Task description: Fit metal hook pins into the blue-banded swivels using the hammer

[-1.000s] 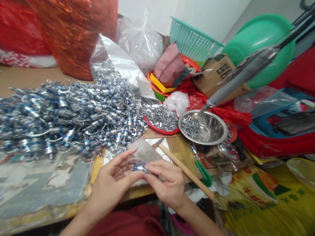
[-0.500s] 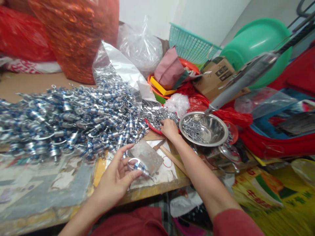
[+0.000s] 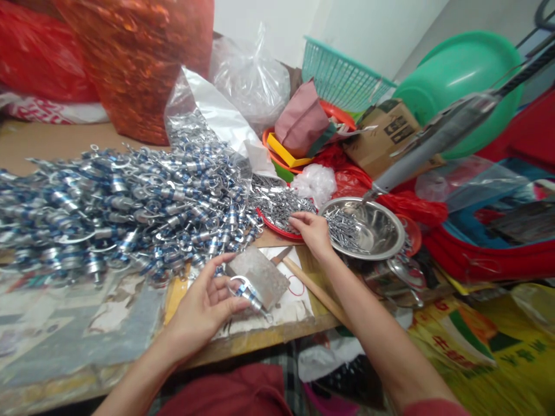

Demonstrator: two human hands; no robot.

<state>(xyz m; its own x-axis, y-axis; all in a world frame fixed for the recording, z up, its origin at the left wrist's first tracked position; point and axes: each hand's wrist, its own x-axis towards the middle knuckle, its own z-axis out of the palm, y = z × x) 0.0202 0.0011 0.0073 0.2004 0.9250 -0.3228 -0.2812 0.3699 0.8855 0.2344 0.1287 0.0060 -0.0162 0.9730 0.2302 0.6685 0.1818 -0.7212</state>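
Observation:
My left hand [image 3: 207,297] is closed on a small silver-and-blue metal fitting [image 3: 249,293], which has a curved loop at one end and a little eye at the tip. The fitting is tilted over the near edge of a flat metal block [image 3: 260,277]. At the front of a red tray [image 3: 277,230] filled with small grey metal pins [image 3: 281,205], my right hand [image 3: 315,232] has thumb and forefinger pinched together. Whatever lies between those fingertips is too small to make out. A hammer [image 3: 310,283] with a wooden handle rests beside the block, partly behind my right forearm.
A large heap of similar fittings [image 3: 130,202] covers the bench's left side. Right of the tray stands a steel bowl [image 3: 392,231] with more pins. A grey metal bar [image 3: 437,138] slants above it. Plastic bags, a cardboard box [image 3: 385,130] and a green basin [image 3: 459,92] crowd the back.
My right hand has drawn back slightly to the right from the pins, its fingertips now showing at the tray's near side. My left hand still holds the fitting in nearly the same place.

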